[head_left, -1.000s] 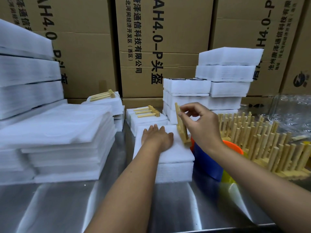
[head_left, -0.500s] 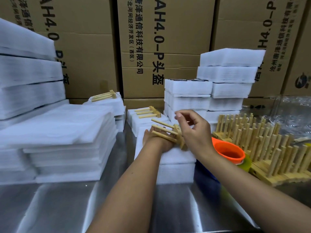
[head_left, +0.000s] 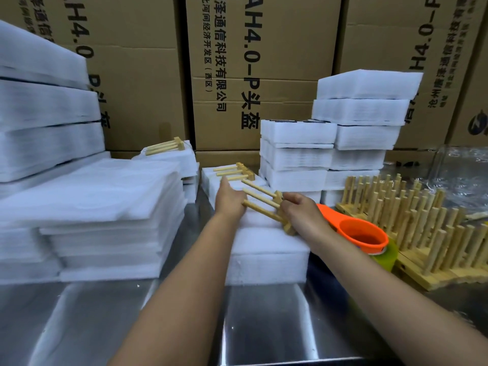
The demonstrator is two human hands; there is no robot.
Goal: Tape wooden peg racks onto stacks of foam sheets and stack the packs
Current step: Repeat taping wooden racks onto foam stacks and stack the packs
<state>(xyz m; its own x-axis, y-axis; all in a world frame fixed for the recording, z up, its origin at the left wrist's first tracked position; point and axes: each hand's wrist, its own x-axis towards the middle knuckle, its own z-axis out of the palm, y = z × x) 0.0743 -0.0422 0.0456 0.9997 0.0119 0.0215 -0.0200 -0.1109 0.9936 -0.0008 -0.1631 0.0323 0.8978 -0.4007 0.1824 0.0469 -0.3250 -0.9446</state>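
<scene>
on a steel table (head_left: 105, 326), the right hand (head_left: 301, 215) grips a wooden peg rack (head_left: 261, 204) by its base above a foam stack (head_left: 266, 249); the left hand (head_left: 229, 200) lies flat on the foam, fingers straight.

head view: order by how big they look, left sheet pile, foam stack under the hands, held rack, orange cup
1. left sheet pile
2. foam stack
3. held rack and orange cup: look about alike, so unranked

Peg rack (head_left: 266, 204) atop foam stack (head_left: 266, 249), tape dispenser (head_left: 361, 233) just right.
</scene>
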